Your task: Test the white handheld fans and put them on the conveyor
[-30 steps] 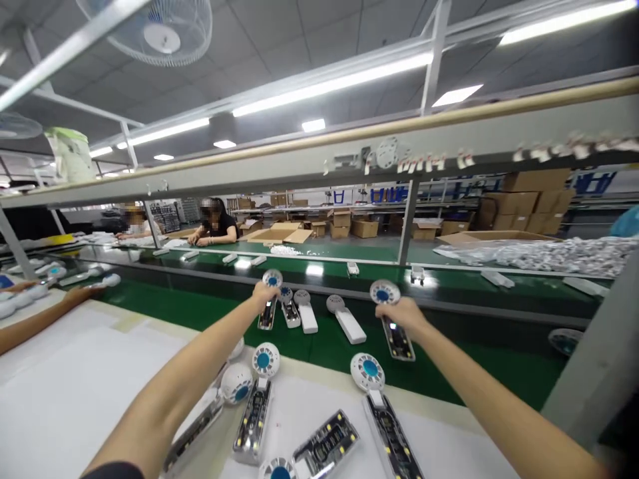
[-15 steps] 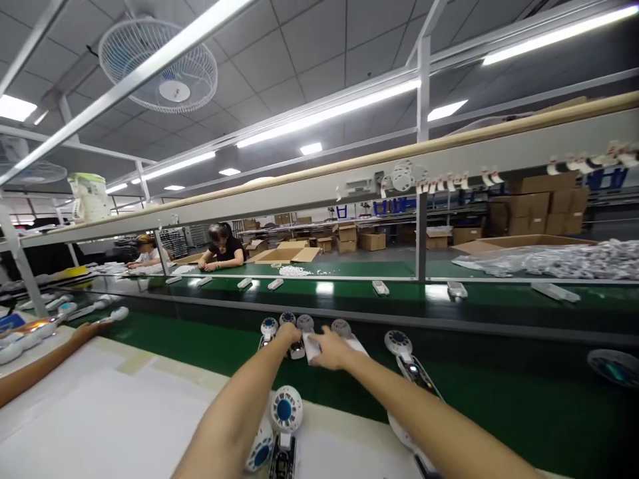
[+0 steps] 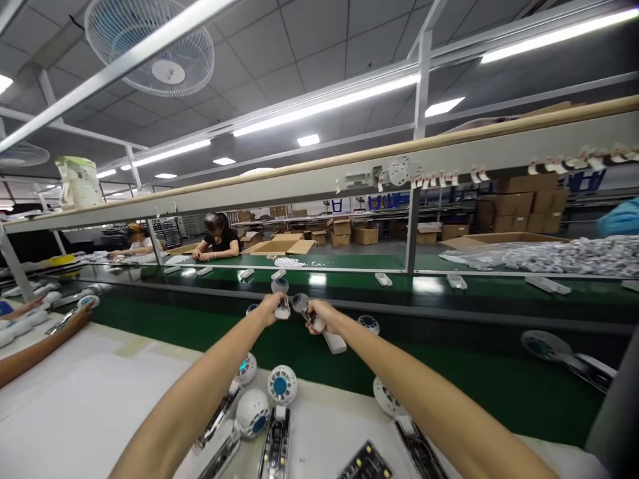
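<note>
My left hand [image 3: 270,307] is closed around the handle of a small white handheld fan [image 3: 280,285] over the green conveyor belt [image 3: 200,326]. Just to the right, my right hand [image 3: 320,314] grips a second handheld fan [image 3: 300,303] by its handle, its round head pointing up and left. A white handle-shaped piece [image 3: 335,342] lies under my right hand; what it joins is hidden. Another fan head [image 3: 368,324] shows beyond my right forearm, and one more [image 3: 252,310] is partly behind my left wrist.
Several fans with exposed circuit boards lie on the near white worktop, including one fan head [image 3: 282,385] between my forearms. A co-worker's hand [image 3: 86,311] holds a fan at the left. White casings [image 3: 384,279] sit on the far belt. A metal post [image 3: 413,229] rises beyond.
Both hands have closed on fans and lifted them from the row on the belt, drawing slightly apart. The view has shifted, showing more of the near worktop. The fans at the right have moved.
</note>
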{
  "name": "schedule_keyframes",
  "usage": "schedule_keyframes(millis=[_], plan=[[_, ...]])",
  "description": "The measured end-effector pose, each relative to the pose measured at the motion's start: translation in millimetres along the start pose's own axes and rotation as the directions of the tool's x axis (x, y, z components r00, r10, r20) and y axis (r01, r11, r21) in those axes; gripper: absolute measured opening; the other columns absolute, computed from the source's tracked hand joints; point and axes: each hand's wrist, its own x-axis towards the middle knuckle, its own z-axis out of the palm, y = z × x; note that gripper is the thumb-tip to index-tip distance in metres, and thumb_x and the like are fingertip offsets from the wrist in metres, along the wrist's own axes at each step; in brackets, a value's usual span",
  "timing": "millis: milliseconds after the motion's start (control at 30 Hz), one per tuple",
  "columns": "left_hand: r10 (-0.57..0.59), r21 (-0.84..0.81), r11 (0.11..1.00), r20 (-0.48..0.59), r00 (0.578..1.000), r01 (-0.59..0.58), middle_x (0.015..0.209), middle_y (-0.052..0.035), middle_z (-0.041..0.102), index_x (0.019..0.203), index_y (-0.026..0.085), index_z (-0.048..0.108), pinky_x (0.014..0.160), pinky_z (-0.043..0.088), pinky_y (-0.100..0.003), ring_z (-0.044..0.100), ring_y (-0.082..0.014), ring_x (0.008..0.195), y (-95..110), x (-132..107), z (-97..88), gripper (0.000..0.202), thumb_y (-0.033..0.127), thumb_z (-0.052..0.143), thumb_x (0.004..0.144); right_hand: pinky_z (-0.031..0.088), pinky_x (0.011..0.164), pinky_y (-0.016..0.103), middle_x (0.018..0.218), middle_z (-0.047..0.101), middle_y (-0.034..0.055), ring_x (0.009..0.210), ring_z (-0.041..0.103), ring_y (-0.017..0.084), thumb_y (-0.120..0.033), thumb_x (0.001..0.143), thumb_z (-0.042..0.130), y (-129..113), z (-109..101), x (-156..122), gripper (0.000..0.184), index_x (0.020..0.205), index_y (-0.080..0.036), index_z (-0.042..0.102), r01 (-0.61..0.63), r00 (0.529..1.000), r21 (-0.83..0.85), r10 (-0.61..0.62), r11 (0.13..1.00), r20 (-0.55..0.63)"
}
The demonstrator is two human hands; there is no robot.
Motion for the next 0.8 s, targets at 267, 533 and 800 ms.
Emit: schedule_keyframes(millis=[267, 533, 800], plan=[[0.427, -0.371, 0.853, 0.089, 0.900, -0.368, 0.096, -0.0042, 0.069, 0.121, 0.017, 0.051, 0.070, 0.063, -0.032, 0.072, -0.0167, 0.077, 40.6, -118.3, 21.9, 0.039, 0.002, 0.054, 0.084, 0.065, 0.072, 0.036, 0.100, 0.070, 0.0042, 0.074, 0.075, 0.016, -0.007, 0.093, 0.043, -41.8, -51.6, -112.1, 0.038, 0.130, -0.018, 0.044, 0.357, 0.934, 0.227, -0.349, 0.906, -0.075], [0.616, -0.467, 0.762, 0.309, 0.725, -0.448, 0.093, -0.0039, 0.069, 0.138, 0.023, 0.032, 0.063, 0.061, -0.032, 0.071, -0.0199, 0.072, 7.5, -195.9, 45.0, 0.073, 0.025, 0.076, 0.080, 0.066, 0.073, 0.037, 0.105, 0.073, 0.0045, 0.081, 0.078, 0.023, -0.020, 0.077, 0.061, -11.0, -72.7, -196.8, 0.068, 0.140, -0.023, 0.036, 0.599, 0.798, 0.267, -0.590, 0.755, -0.124], [0.639, -0.391, 0.753, 0.244, 0.729, -0.529, 0.104, -0.0044, 0.067, 0.144, 0.026, 0.031, 0.074, 0.053, -0.029, 0.068, -0.0192, 0.087, -7.1, -185.4, 62.4, 0.081, 0.012, 0.071, 0.075, 0.067, 0.067, 0.038, 0.124, 0.069, 0.0086, 0.084, 0.078, 0.025, -0.023, 0.076, 0.059, 2.1, -88.0, -195.5, 0.070, 0.144, -0.027, 0.040, 0.576, 0.817, 0.197, -0.562, 0.793, -0.127]])
